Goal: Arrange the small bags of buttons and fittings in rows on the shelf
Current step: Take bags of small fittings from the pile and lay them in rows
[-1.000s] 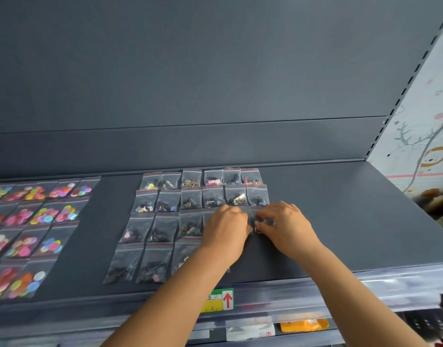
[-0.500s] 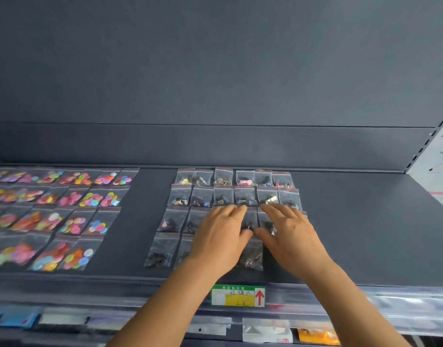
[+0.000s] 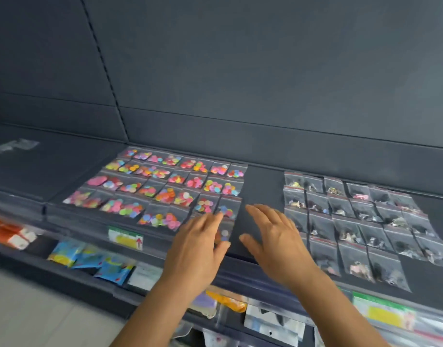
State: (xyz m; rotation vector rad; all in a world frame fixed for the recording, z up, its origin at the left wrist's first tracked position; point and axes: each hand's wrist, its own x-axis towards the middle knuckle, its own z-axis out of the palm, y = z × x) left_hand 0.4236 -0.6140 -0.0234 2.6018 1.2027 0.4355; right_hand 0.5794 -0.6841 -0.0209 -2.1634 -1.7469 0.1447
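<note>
**Both hands spread over the gap between two blocks of bags**

The left hand (image 3: 199, 242) reaches forward from a bare forearm, palm down, fingers straight and slightly fanned. Its fingertips lie at the near right corner of the block of bags of coloured buttons (image 3: 170, 189), and the thumb side touches or overlaps one bag of buttons at the front edge (image 3: 225, 230); blur hides whether the thumb pinches it, though nothing shows a firm hold.

The right hand (image 3: 278, 237) is also palm down with fingers extended and spread, thumb pointing toward the left hand. It hovers over, or rests on, the bare strip of dark shelf (image 3: 263, 181) and holds nothing.

The coloured bags lie flat in rows on the shelf's left half. The bags of dark metal fittings (image 3: 358, 221) lie in rows on the right, just beside the right hand's outer edge. A yellow and green price label (image 3: 126, 237) sits on the shelf's front rail, with packaged goods (image 3: 90, 259) below.
</note>
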